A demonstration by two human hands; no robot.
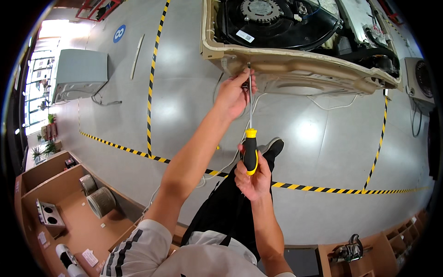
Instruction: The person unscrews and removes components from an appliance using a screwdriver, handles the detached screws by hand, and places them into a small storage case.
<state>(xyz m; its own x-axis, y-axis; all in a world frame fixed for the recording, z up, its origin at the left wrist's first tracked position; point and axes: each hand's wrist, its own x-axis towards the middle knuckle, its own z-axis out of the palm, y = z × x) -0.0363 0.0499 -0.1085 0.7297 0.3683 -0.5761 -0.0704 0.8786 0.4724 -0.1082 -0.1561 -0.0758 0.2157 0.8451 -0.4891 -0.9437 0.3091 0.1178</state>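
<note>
My right hand (254,179) is wrapped around the black-and-yellow handle of a screwdriver (250,150), whose long metal shaft points away from me. The tip meets the lower front edge of an opened appliance's beige casing (295,69). At that edge, my left hand (234,94) is closed beside the upper shaft, its thumb near the tip. A small dark thing shows between the left fingers; its kind is unclear. Inside the casing sits a black round housing (281,32) with a pale slotted disc (260,10) and a white label.
Yellow-and-black tape (150,106) marks the grey floor. A grey metal cabinet (82,71) stands at left, and a brown partitioned bench (69,194) with metal rolls is at lower left. White cable (230,161) trails past my shoe (275,147). Another unit (419,79) stands at far right.
</note>
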